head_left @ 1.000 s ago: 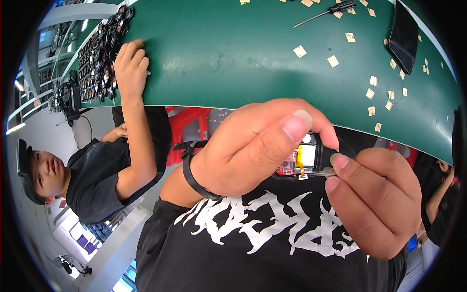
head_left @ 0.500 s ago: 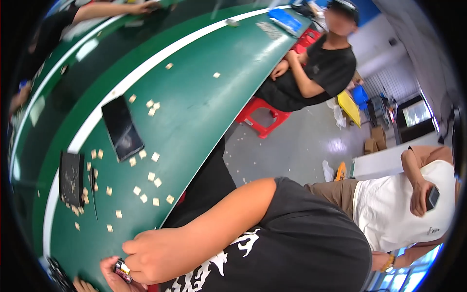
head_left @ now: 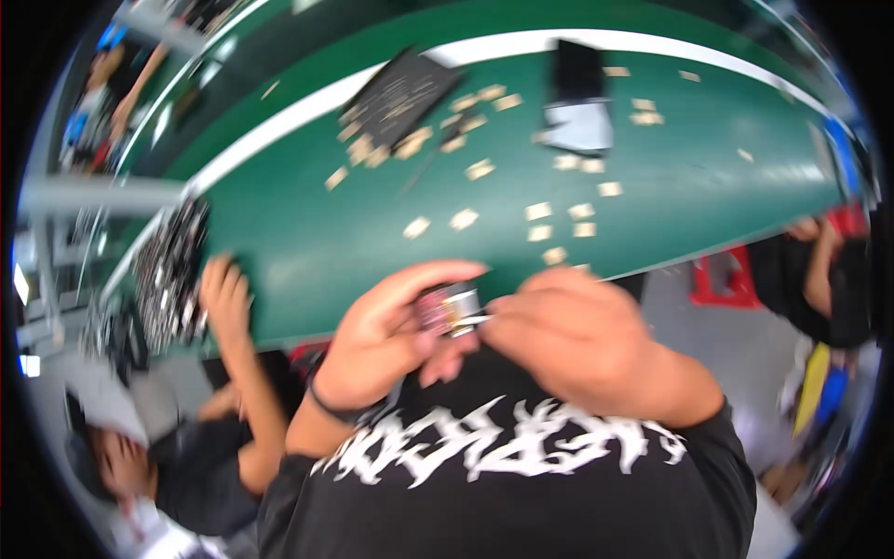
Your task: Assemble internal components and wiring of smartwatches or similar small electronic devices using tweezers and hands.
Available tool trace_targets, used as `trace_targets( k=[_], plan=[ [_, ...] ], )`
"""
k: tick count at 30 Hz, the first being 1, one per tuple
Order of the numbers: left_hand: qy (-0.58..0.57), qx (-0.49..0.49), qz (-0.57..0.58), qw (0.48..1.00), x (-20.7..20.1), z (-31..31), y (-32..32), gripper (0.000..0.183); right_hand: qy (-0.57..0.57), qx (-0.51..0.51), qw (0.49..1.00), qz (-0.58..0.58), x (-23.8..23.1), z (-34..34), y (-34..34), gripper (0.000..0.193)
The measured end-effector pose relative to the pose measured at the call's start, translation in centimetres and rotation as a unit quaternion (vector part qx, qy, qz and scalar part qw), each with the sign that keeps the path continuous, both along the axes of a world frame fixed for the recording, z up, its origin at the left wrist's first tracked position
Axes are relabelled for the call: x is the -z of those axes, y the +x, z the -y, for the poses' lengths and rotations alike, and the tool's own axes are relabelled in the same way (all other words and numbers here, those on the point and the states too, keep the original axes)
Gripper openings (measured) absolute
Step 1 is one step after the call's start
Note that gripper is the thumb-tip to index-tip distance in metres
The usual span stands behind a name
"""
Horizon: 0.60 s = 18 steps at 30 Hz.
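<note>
Close to my body, just off the table's near edge, my left hand curls round a small dark rectangular device with a pink and white face. My right hand comes in from the other side, its fingers pinched on a thin white piece that reaches the device's edge. Motion blur hides whether that piece is stuck to the device or loose. Several small cream squares lie scattered on the green table beyond my hands.
A black tray-like block and a dark glossy slab lie farther back, with a thin dark stick between. At left, a co-worker's hand rests near a heap of dark shiny parts. A red stool stands right.
My view has swung left from the right side of the room to the table before me. Both hands now show in the middle, with the device plainer between them.
</note>
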<state>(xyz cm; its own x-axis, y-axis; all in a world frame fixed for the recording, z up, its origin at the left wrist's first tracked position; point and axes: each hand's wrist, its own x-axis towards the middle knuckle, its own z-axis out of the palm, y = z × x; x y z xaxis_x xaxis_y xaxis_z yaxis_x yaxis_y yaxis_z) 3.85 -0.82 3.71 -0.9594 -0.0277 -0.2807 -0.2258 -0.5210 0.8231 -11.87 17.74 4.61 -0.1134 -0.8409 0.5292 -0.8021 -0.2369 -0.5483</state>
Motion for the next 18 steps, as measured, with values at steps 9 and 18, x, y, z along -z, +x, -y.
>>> trace_targets(
  k=[9, 18],
  plan=[
    [-0.029, -0.062, 0.030, 0.997, -1.0, 0.2, 3.1, 0.065, -0.003, -0.029, 0.999, 0.046, 0.1, 2.6, 2.1, 0.029],
    [0.053, -0.084, 0.033, 0.994, 0.2, 0.1, 4.3, 0.066, 0.022, -0.034, 0.996, 0.080, 0.0, 3.3, 2.9, 0.033]
  ],
)
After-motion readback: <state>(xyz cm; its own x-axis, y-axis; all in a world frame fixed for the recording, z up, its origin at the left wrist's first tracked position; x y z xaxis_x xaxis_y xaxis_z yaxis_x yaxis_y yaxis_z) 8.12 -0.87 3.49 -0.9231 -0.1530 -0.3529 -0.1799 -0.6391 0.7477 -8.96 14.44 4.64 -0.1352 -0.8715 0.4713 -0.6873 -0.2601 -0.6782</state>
